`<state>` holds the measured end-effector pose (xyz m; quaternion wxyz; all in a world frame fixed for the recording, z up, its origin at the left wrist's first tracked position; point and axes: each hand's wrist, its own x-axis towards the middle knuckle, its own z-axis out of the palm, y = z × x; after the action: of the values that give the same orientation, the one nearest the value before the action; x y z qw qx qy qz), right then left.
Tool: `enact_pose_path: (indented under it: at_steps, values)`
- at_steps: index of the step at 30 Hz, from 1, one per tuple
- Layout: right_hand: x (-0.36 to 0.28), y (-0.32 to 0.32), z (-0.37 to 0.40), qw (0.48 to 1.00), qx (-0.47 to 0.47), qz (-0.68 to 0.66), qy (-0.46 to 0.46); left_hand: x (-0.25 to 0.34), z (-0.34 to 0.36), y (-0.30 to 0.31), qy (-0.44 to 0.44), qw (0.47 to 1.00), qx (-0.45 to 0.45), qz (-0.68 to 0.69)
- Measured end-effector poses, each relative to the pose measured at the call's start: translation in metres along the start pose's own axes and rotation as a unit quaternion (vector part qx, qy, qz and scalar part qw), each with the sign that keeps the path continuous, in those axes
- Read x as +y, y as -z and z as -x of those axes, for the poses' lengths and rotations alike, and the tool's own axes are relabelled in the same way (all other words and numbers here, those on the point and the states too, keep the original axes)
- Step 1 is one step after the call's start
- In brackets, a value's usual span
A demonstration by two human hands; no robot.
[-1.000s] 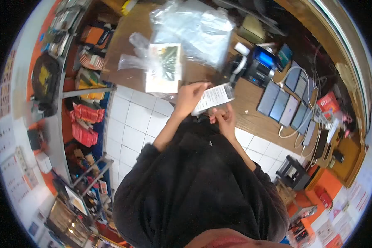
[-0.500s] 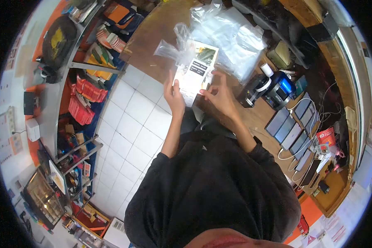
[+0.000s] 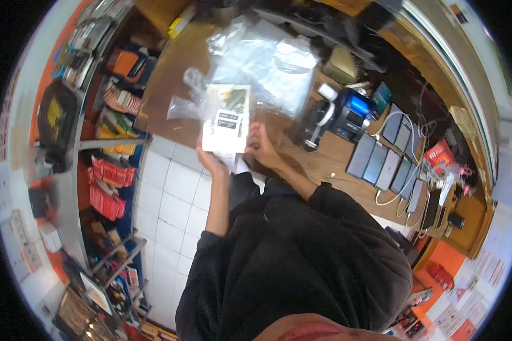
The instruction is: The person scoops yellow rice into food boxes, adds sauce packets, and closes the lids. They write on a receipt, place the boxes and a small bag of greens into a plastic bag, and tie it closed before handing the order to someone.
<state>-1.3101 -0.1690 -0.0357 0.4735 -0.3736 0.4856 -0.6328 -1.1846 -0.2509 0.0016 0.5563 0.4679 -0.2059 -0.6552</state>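
Observation:
A flat white box [image 3: 227, 133] with a printed picture and black labels is held up before me over the table edge. My left hand [image 3: 213, 163] is closed round its lower left edge. At the lower right edge, my right hand [image 3: 261, 148] has its fingers bent and pressed against the box. Crumpled clear plastic [image 3: 185, 108] sticks out at the box's upper left. Just beyond lies a pile of clear plastic bags [image 3: 267, 68], partly overlapped by the box in this view.
On the brown table [image 3: 330, 165] to the right stand a black label printer [image 3: 352, 113] with a lit blue screen and several phones [image 3: 374, 162] with white cables. Shelves [image 3: 105, 142] of packets line the left, above a white tiled floor [image 3: 176, 176].
The view has turned, so the table and shelves appear shifted. In the picture the box and both hands are further left and lower. My right fingers are drawn closer to the box's edge.

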Motion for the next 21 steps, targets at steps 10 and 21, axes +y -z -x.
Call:
enact_pose_path:
  at_steps: [10, 21]
  values:
    - [-0.025, 0.015, 0.011, 0.984, -0.036, 0.174, -0.024, 0.006, -0.011, 0.025, 0.069, 0.987, -0.137, 0.04]
    - [-0.16, 0.34, -0.043, 0.71, 0.3, 0.636, -0.036, 0.008, -0.005, 0.008, 0.004, 0.995, -0.083, -0.06]
